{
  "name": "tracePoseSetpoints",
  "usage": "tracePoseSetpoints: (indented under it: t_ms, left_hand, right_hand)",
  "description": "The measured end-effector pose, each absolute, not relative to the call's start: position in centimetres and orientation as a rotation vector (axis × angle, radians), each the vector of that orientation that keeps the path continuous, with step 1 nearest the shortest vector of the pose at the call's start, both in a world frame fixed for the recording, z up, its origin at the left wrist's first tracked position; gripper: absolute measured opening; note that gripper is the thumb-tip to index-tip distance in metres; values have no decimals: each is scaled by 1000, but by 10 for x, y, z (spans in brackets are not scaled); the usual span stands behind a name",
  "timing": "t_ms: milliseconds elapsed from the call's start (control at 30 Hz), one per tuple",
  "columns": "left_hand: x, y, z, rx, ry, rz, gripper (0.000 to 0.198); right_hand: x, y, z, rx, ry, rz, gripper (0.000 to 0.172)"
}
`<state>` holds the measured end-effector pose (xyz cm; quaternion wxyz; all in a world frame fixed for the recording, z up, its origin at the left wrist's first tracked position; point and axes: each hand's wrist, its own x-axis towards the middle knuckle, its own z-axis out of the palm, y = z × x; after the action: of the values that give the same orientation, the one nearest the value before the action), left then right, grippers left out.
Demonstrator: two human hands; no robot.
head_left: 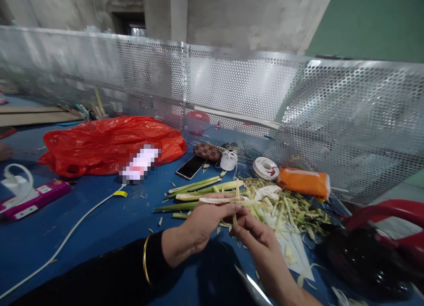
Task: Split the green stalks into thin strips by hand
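Observation:
My left hand (pixel 202 222) is closed, thumb and fingers pinching pale plant strips (pixel 218 201) that cross one another. From the right, my right hand (pixel 256 235) pinches the same strips near their crossing, its fingertips close to those of the left. One strip stands upright above the fingers and others stick out sideways. Just beyond the hands lie several long green plant stalks (pixel 194 187) with pale cut parts. A heap of green plant scraps (pixel 298 211) spreads to the right, partly over a white paper sheet (pixel 300 253). Part of a shiny metal blade-like thing (pixel 253 288) shows below my right hand.
A red plastic bag (pixel 99 142), a lit phone (pixel 141 164), a dark phone (pixel 191 167) and a purple power strip (pixel 39 200) lie leftward. A ribbon spool (pixel 266 168), an orange packet (pixel 303 182) and a dark, red-handled object (pixel 364 257) stand rightward. A perforated metal screen (pixel 232 89) borders the blue table.

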<state>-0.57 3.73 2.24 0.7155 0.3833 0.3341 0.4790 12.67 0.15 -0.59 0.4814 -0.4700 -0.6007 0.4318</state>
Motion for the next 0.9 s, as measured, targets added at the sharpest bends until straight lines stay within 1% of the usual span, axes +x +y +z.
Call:
tracePoseSetpoints:
  t_ms: [133,233,300,367,400,433,533,600,667,733,900]
  left_hand:
    - [-7,38,22,853,718,1049,24]
    - [-8,39,24,808,736,1057,28]
    - [-9,39,25,804,766,1033,31]
    - [-10,38,26,858,771,976,31]
    - [-11,38,26,895,765,936,31]
    - [-12,38,25,936,751,893,30]
    - [-13,38,21,1017,748,763,25]
    - [-13,38,17,1036,735,713,20]
    - [-12,37,14,1035,763,721,24]
    - [-10,36,11,1038,822,725,24]
    - [-8,36,6,1076,856,709,14]
  right_hand:
    - [127,2,-2,-1132,-1619,959,23]
    - [134,1,4,-1114,-1749,785,25]
    - [143,1,11,-1144,-1716,594,26]
    - [152,4,17,-1230,-1558,469,24]
    - [155,6,20,-1276,-1487,491,22]
    - [157,9,21,-1304,-1437,586,22]
    - [157,18,19,-1260,-1340,1018,28]
    - [153,22,15,-1192,-1283,1159,34]
    - [148,22,10,-1163,-1244,1173,36]
    - [146,21,6,-1160,-1240,1173,32]
    - [150,21,-5,-1188,-1268,1094,30]
